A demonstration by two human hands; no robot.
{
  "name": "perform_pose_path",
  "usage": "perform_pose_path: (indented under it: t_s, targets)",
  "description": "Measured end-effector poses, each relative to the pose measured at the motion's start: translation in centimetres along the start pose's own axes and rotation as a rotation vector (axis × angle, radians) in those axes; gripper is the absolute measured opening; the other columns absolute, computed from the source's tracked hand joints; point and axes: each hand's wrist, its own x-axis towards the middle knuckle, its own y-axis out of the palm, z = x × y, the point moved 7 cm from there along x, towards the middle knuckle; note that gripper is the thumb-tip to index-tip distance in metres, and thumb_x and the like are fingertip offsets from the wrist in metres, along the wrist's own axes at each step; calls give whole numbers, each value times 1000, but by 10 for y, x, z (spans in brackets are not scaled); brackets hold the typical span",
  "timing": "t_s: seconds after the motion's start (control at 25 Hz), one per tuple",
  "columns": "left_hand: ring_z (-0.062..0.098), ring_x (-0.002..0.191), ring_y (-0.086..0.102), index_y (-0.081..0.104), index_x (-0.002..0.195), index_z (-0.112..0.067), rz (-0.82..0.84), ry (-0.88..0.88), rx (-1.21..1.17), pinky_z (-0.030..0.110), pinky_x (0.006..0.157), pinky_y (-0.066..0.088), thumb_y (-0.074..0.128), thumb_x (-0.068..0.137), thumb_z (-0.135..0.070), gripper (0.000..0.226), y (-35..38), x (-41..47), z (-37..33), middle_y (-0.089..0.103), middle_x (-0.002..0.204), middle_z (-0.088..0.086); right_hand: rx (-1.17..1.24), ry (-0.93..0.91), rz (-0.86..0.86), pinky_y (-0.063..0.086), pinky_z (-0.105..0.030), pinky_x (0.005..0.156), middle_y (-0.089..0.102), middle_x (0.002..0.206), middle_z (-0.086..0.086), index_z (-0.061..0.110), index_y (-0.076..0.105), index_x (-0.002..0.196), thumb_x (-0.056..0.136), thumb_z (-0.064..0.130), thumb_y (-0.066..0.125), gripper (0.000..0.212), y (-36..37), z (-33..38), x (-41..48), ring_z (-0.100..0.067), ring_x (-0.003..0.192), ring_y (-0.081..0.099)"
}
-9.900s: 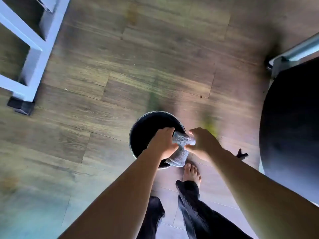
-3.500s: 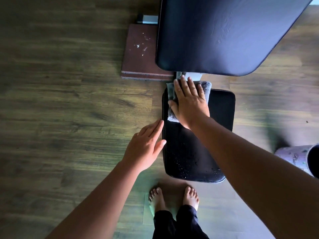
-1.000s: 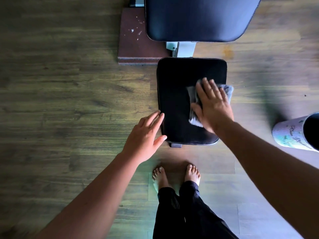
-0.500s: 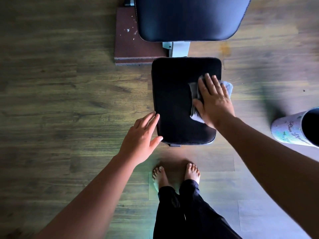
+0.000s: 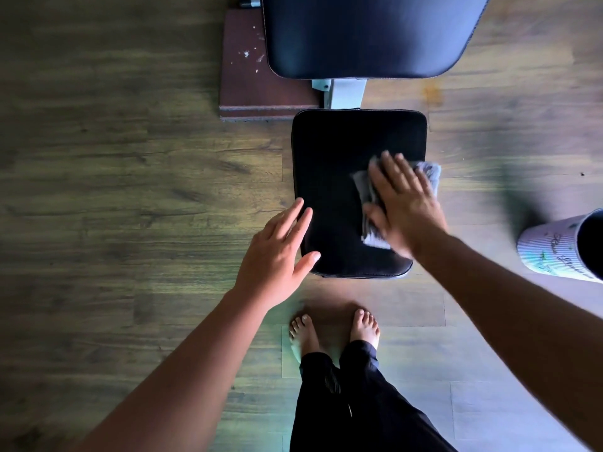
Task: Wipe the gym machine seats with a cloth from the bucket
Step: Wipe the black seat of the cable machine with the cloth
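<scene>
— What is seen on the left?
— The left hand is held open, fingers straight, at the left edge of the black seat.
— And the cloth?
— The grey cloth is pressed flat on the seat's right side under the right hand, fingers straight. The bucket is seen on the floor, rightmost.

hands x2 | cloth x1 | cushions x2 | bucket x1 | feet x2

A bucket and brown slab sit on wooden floor
</scene>
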Motion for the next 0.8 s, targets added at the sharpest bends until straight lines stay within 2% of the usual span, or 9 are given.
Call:
perform_pose_path:
  t_s: [0.08, 0.16, 0.32, 0.4, 0.44, 0.6, 0.68, 0.72, 0.8]
  targets:
    - [25, 151, 28, 25, 160, -20, -6, -2, -7, 49, 113, 41, 48, 101, -50, 70, 3, 8, -7, 13, 171, 0, 49, 132, -35, 6, -46, 127, 5, 170, -6, 21, 9, 161, 98, 53, 27, 73, -8, -7, 32, -25, 157, 2]
    - [26, 152, 26, 26, 160, -21, -4, -20, 9, 49, 113, 41, 46, 101, -50, 69, 7, 12, -12, 13, 170, 0, 58, 173, -47, 6, -48, 127, 4, 170, -8, 19, 8, 161, 99, 52, 27, 73, -6, 11, 31, -27, 157, 1]
    - [24, 153, 23, 27, 160, -22, -7, -54, 44, 47, 113, 39, 42, 101, -53, 68, 12, 14, -12, 12, 171, -2, -21, -84, 14, 8, -48, 127, 1, 170, -7, 18, 7, 162, 102, 53, 28, 73, 8, 48, -35, -25, 157, -1]
    - [24, 153, 23, 27, 160, -23, -12, -59, 47, 47, 113, 39, 42, 101, -53, 68, 14, 12, -11, 12, 171, -2, -51, -203, 59, 10, -49, 126, -1, 170, -4, 21, 7, 162, 101, 57, 25, 73, 10, 37, -39, -23, 157, -3]
    - [24, 153, 24, 26, 160, -23, -13, -56, 47, 47, 113, 39, 41, 101, -53, 68, 14, 12, -11, 12, 171, -3, -53, -197, 58, 11, -50, 126, 0, 170, -4, 22, 7, 162, 100, 57, 24, 73, 6, 24, -26, -24, 157, -3]
    - [25, 153, 25, 25, 160, -23, -9, -48, 53, 47, 112, 40, 42, 101, -53, 68, 16, 12, -11, 11, 171, -2, 24, 95, -59, 8, -48, 126, 8, 170, -9, 18, 11, 161, 98, 52, 27, 73, -20, -11, 70, -28, 157, 5]
    - [25, 152, 26, 26, 160, -23, -11, -53, 57, 47, 111, 41, 43, 101, -53, 68, 15, 13, -10, 12, 171, -2, 67, 174, -57, 6, -50, 126, 6, 170, -12, 15, 10, 161, 99, 49, 28, 74, -23, 5, 86, -30, 157, 3]
    - [25, 152, 26, 27, 159, -23, -11, -55, 55, 47, 111, 41, 43, 101, -53, 68, 14, 13, -10, 12, 171, -2, 73, 144, -52, 7, -51, 126, 6, 169, -13, 14, 10, 161, 99, 48, 29, 73, -20, 21, 78, -31, 156, 3]
    - [25, 152, 26, 29, 159, -22, -12, -55, 50, 47, 111, 41, 44, 101, -52, 67, 14, 12, -10, 13, 170, -2, 6, -53, -21, 9, -51, 126, 5, 169, -12, 14, 10, 161, 102, 49, 28, 72, -8, 51, 37, -30, 157, 2]
